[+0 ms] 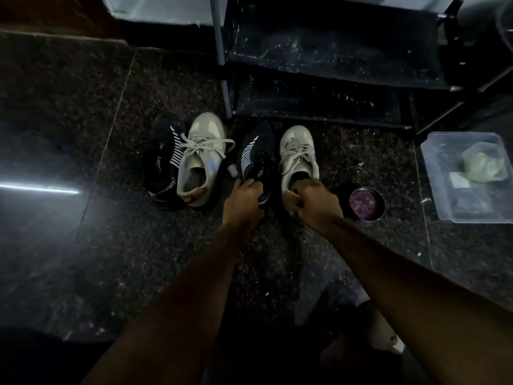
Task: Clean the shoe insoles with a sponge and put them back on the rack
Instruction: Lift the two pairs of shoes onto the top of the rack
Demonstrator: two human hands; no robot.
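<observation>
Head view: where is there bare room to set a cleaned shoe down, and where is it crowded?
Bare floor lies wide beyond the two shoes at left, and both rack shelves show nothing on them. Crowded: the left hand grips a black shoe, the right hand a grey sneaker, with the bowl and plastic tub close on the right.

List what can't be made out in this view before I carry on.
All head view.
1. Insole of the pale grey laced sneaker gripped by the right hand: hand covers the opening.
2. Insole of the black knit shoe with white stripes gripped by the left hand: hidden by hand and darkness.
3. Purple contents of the round metal bowl: blurred, dim.
4. Clear plastic tub: cut off by right edge, contents blurred.
</observation>
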